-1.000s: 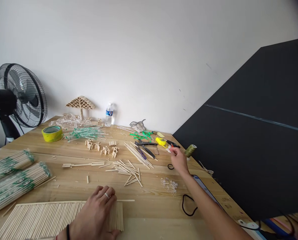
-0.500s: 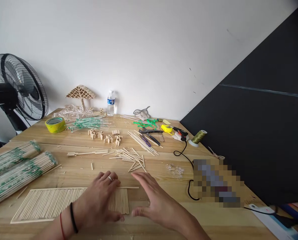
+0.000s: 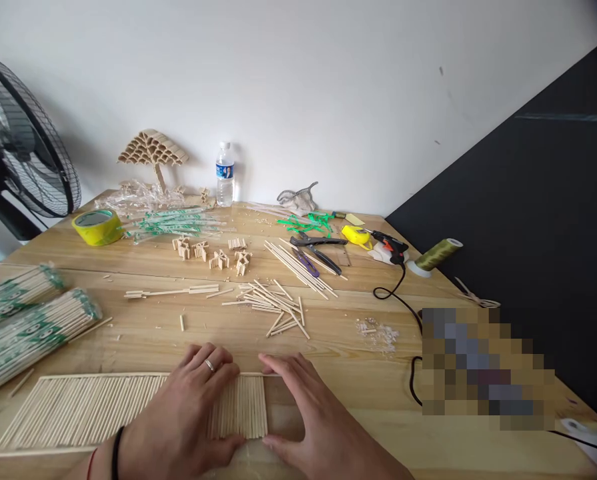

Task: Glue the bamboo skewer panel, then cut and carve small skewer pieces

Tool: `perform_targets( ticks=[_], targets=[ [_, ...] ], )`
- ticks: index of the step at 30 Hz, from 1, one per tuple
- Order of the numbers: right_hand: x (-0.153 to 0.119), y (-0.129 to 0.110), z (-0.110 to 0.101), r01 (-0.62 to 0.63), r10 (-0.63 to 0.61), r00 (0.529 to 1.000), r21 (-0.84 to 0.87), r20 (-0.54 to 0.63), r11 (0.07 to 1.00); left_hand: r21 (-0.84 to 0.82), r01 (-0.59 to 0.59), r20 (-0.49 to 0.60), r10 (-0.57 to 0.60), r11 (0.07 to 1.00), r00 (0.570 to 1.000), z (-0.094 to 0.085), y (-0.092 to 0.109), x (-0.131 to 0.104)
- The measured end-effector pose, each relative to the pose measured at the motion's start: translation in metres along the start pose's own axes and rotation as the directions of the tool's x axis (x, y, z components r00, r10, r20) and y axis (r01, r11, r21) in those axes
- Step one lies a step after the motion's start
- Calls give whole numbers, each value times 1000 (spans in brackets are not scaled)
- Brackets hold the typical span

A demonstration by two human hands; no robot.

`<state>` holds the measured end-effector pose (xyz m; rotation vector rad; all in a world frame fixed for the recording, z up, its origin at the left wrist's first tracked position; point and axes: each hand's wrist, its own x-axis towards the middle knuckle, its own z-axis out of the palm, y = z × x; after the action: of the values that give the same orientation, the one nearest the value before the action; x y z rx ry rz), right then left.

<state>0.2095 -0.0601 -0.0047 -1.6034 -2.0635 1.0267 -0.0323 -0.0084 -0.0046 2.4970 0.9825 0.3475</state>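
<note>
- The panel [image 3: 91, 410] of thin sticks lies flat on the table [image 3: 458, 440] in front of the person, its middle covered by the left hand [image 3: 191, 407].
- The left hand's thumb shows at the near edge and its fingers reach the far edge, straddling the panel; whether they squeeze it, I cannot tell. Pressing harder from one side could skew the rows.
- The right hand [image 3: 318, 417] has thumb and fingers spread wide, thumb by the near right corner, forefinger by the far rail [image 3: 113, 375]. Whether both tips touch, I cannot tell. An uneven push could fan out the end sticks [image 3: 253, 407].
- Near the right end I make out no rail along the near edge, so those tips look likelier to slip out of line.
- The far rail seems to run past the last stick; a knock there could lever the row askew.
- The loose sticks [image 3: 278, 310] lie beyond the hands; a careless reach could scatter them.
- The glue gun [image 3: 391, 248] lies farther right, its cord [image 3: 398, 297] curling toward the person; a snagged sleeve or wrist could drag it. If hot, it could burn.
</note>
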Motion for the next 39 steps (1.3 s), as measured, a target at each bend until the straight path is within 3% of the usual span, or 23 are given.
perform_targets(
  ticks=[11, 20, 30, 39],
  targets=[
    [-2, 12, 13, 138, -136, 977, 2, -163, 990, 51, -79, -55, 82, 996, 995, 1, -3, 1],
    [-5, 8, 12, 215, -220, 961, -48, -168, 975, 57, -96, -34, 98, 994, 995, -2, -2, 0],
    [-3, 4, 11, 215, -219, 940, -45, -260, 976, 71, -191, -59, 196, 979, 979, -4, -4, 1],
    [-6, 2, 11, 222, -251, 929, -133, -272, 966, 27, -164, -38, 165, 986, 986, -6, -3, 2]
  ],
)
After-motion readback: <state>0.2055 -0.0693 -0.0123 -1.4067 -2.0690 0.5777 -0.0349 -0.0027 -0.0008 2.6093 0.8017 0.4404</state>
